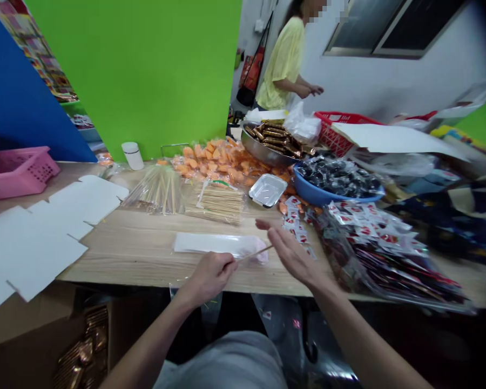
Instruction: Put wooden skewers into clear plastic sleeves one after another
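Observation:
My left hand point(211, 275) is closed around a thin wooden stick point(256, 253) that points up and to the right. My right hand point(289, 253) is held flat with fingers stretched out, at the far end of the stick; whether it touches the tip I cannot tell. Beneath and behind the stick, a clear plastic sleeve with a white strip inside point(208, 243) lies on the table. Beyond it are a plastic bag of thin wooden sticks point(221, 204), a second bag of longer sticks point(162, 189) and a square foil tray point(268, 190).
Orange wrapped pieces point(222, 162) spread along the back. At right stand a metal bowl of brown packets point(249, 145), a blue basin point(308, 186) and a tray of sachets point(389, 254). White cardboard point(36, 232) and a pink basket point(20, 170) lie left. A person in yellow point(285, 59) stands behind.

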A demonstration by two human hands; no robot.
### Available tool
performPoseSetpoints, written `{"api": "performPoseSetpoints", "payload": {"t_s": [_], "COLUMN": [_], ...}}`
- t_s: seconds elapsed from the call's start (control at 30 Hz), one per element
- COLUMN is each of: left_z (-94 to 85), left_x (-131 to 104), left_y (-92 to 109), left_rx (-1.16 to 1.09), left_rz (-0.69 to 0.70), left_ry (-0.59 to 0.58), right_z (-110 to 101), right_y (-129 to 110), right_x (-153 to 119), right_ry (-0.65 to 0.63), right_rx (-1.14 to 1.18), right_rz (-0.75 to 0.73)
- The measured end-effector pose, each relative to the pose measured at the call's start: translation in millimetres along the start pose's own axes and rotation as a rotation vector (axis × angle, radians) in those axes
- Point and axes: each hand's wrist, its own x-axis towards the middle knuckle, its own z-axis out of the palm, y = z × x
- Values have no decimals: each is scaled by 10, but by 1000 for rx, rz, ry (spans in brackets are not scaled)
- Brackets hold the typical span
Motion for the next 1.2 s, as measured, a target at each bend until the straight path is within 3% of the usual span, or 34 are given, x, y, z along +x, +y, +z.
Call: {"api": "performPoseSetpoints", "payload": {"t_s": [0.13,0.2,0.33,0.47,0.67,0.77,0.87,0.97,1.2], "left_z": [61,63,34,45,81,69,40,12,26], "left_x": [1,-16,-78,-101,-105,-127,-155,-171,-149], "left_y": [72,71,15,-10,7,0,-13,-18,-76], "left_rx": [-174,-228,-308,-402,-476,-547,-680,-744,-706], "left_rz": [29,12,-57,-57,-66,-57,-56,-40,66], "left_ry": [12,22,70,103,151,156,142,97,77], "right_z": [228,256,176,197,361,359,287,208,178], "right_y": [-144,-170,-100,-81,-170,-224,-308,-381,-410], "right_x": [-83,-93,-88,-155,-206,-176,-145,-122,-123], "right_ry": [-239,-230,-122,-221,-263,-177,-111,-113,-160], "right_rx": [71,132,276,493,749,703,475,281,187], "right_rz": [-79,-40,175,270,270,238,117,5,-57]}}
